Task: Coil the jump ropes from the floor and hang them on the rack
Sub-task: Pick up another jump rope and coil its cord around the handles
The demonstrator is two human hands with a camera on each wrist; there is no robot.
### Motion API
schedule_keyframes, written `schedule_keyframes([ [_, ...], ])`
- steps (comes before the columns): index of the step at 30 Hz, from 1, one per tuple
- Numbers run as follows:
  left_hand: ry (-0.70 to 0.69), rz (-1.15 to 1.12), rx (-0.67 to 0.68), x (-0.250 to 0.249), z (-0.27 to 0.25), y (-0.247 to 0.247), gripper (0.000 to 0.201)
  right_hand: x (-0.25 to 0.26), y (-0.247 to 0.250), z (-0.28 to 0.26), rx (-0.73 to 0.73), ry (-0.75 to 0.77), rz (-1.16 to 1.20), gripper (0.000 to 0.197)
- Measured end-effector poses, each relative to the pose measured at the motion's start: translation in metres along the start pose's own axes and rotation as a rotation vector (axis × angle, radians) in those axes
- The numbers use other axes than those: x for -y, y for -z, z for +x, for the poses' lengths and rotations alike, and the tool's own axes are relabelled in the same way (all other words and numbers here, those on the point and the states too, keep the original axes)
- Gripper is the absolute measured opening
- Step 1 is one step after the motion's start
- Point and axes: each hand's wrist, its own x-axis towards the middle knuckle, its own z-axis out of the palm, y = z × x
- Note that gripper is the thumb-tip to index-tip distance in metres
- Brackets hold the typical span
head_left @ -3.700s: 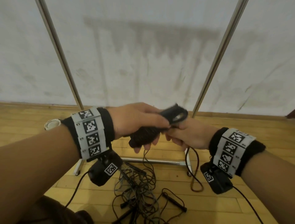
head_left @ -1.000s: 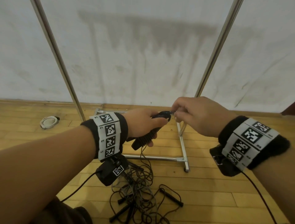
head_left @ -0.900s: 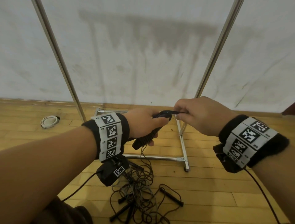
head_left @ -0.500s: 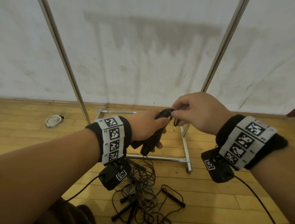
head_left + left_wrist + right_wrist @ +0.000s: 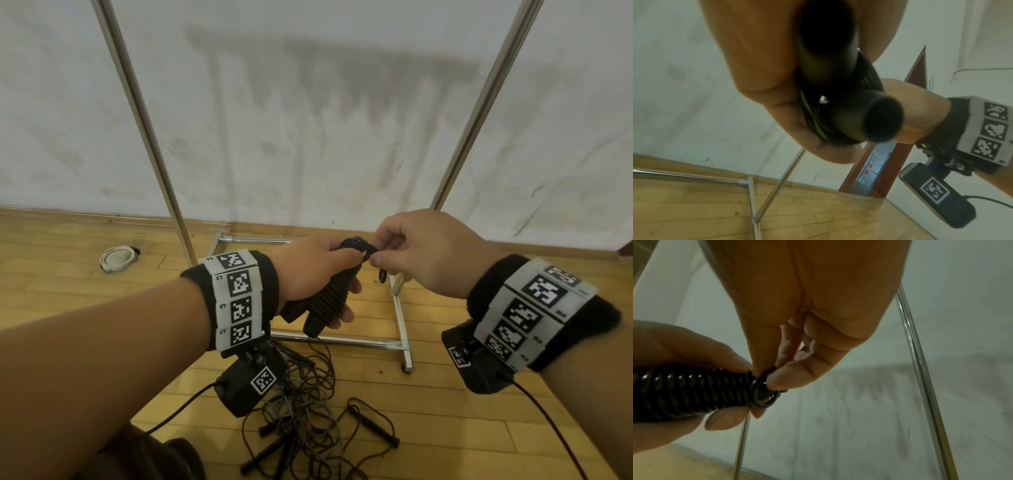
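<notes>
A black jump rope bundle [image 5: 330, 296], cord wound tightly round two handles, is gripped in my left hand [image 5: 325, 265] at chest height in front of the rack. Seen from the left wrist, both handle ends [image 5: 877, 120] stick out of the left hand [image 5: 764, 68]. My right hand [image 5: 375, 256] pinches a small loop of cord at the bundle's top end. The right wrist view shows the right hand [image 5: 766, 378] with thumb and forefinger closed on that cord loop [image 5: 764, 396] beside the coils [image 5: 690, 391]. One strand hangs from the bundle to the floor.
The rack's two metal uprights [image 5: 150, 147] [image 5: 479, 113] rise on either side of my hands; its base frame [image 5: 397, 315] lies on the wooden floor. A tangled pile of other ropes [image 5: 308, 411] lies below. A white ring [image 5: 116, 258] lies by the wall.
The right hand has come up from under the bundle to its top end, and the cord that hung loose at the right is now wound in. Little has moved over the last half second.
</notes>
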Motion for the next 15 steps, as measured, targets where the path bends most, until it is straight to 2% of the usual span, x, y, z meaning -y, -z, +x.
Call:
schedule_keyframes([
  [4, 0.029, 0.040, -0.012, 0.000, 0.002, 0.000, 0.019, 0.006, 0.000, 0.000, -0.039, 0.017, 0.103, 0.003],
  [10, 0.054, 0.074, -0.003, -0.002, 0.001, -0.004, 0.023, 0.013, -0.002, 0.001, -0.171, -0.037, 0.379, 0.010],
  [15, 0.065, -0.017, -0.015, -0.007, -0.002, -0.004, 0.030, 0.016, -0.014, 0.003, -0.252, -0.074, 0.445, 0.007],
])
